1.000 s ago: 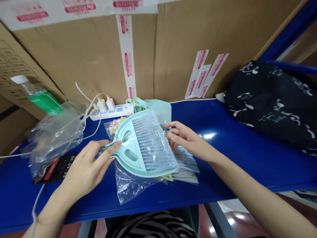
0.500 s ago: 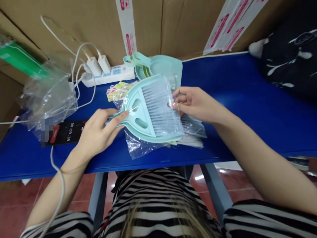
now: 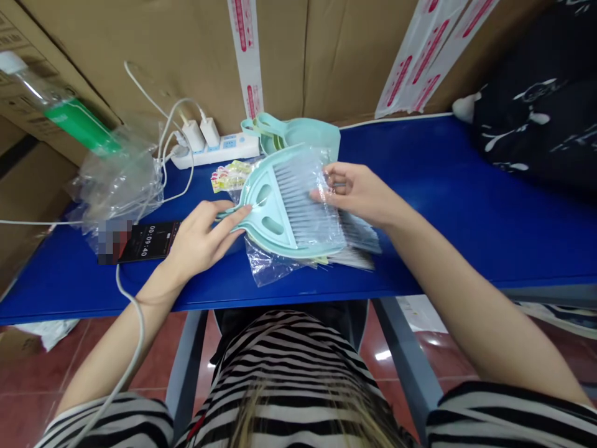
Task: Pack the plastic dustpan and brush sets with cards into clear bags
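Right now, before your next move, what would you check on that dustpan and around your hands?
Left hand on the mint-green dustpan handle: ok.
Right hand on the brush bristles: ok.
Clear plastic wrap intact: cannot tell, the glare hides it.
Second green dustpan clear of both hands: ok.
White cable clear of the left forearm: not ok, it runs along it.

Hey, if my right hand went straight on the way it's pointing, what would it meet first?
Your right hand would first meet the clear plastic wrap over the mint-green hand brush, and may be touching it, though depth is unclear.
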Action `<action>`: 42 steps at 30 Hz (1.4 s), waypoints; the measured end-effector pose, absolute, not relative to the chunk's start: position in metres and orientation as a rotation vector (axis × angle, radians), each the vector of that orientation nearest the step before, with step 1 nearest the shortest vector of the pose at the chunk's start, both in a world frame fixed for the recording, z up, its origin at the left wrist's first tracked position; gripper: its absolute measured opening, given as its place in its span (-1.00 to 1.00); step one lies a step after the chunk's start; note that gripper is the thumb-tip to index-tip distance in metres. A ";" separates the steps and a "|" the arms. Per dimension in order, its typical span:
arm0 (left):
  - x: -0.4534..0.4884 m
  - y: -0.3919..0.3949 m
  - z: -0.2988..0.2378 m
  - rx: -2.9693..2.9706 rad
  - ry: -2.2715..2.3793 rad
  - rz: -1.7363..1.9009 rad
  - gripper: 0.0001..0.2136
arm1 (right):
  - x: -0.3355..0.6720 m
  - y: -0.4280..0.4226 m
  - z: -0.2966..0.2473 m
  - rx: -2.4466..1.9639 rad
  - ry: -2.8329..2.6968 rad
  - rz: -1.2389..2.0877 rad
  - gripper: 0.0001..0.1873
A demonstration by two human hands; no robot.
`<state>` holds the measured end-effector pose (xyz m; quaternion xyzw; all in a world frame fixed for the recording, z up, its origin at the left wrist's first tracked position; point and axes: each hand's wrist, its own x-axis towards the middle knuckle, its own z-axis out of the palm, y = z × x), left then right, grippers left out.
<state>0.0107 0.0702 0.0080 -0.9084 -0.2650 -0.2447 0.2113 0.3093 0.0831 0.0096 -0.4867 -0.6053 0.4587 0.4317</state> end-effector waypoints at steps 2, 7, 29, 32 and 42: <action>0.012 0.070 0.008 -2.562 -0.732 -0.707 -0.63 | 0.311 0.085 0.008 -1.208 -1.520 1.184 -0.54; 0.015 0.071 0.011 -2.670 -0.830 -0.746 -0.67 | 0.315 0.087 0.005 -1.145 -1.501 1.373 -0.53; 0.012 0.069 0.021 -2.499 -0.695 -0.780 -0.48 | 0.308 0.082 0.006 -1.015 -1.297 1.558 -0.40; 0.016 0.066 0.022 -2.583 -0.460 -0.681 -0.58 | 0.306 0.080 0.007 -0.996 -1.305 1.571 -0.39; -0.034 0.074 0.041 -2.174 -0.751 -0.970 -0.64 | 0.332 0.078 0.032 -1.190 -1.160 1.354 -0.41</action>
